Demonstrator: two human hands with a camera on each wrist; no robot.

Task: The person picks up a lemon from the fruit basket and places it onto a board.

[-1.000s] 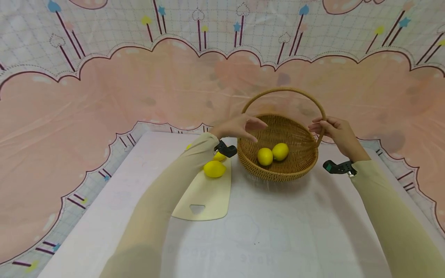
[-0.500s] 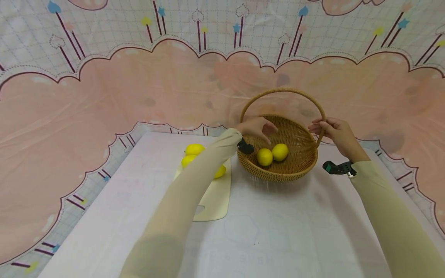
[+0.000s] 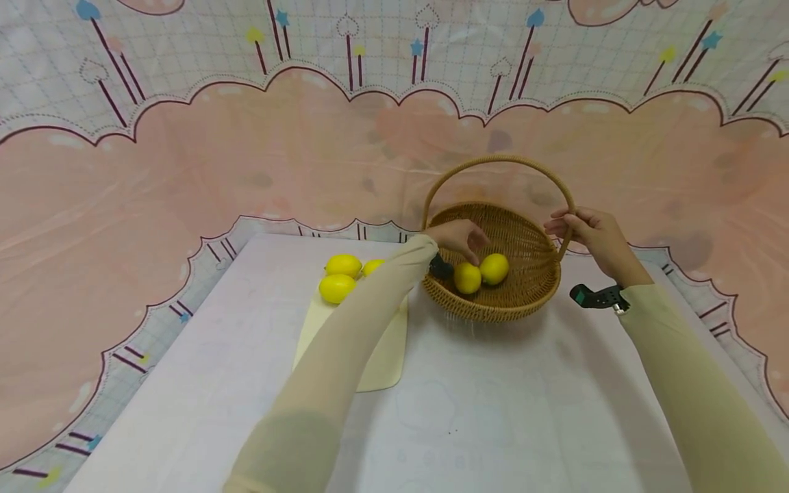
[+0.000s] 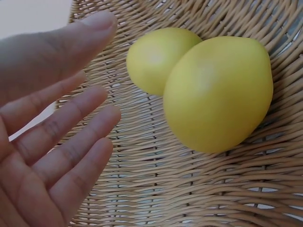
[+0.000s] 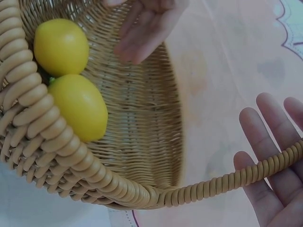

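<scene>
A wicker basket (image 3: 493, 311) stands at the back of the table with two lemons lying against each other inside, the nearer lemon (image 3: 468, 279) and the other lemon (image 3: 494, 269). My left hand (image 3: 459, 237) reaches in over the left rim, empty, its fingers slightly bent and thumb apart. In the left wrist view, gaps show between the fingertips (image 4: 112, 116) and both lemons (image 4: 218, 94). My right hand (image 3: 594, 236) holds the right side of the basket's arched handle (image 3: 501, 159); in the right wrist view the handle (image 5: 213, 190) crosses its fingers.
Left of the basket lies a cream cutting board (image 3: 385, 366) with several lemons (image 3: 337, 289) at its far end, partly covered by my left sleeve (image 3: 345, 342). A printed pink cloth (image 3: 277, 157) rises behind the white table (image 3: 493, 411).
My left hand has moved right, from the basket's left rim to inside, and then lower toward the lemons. The right hand keeps its hold on the handle.
</scene>
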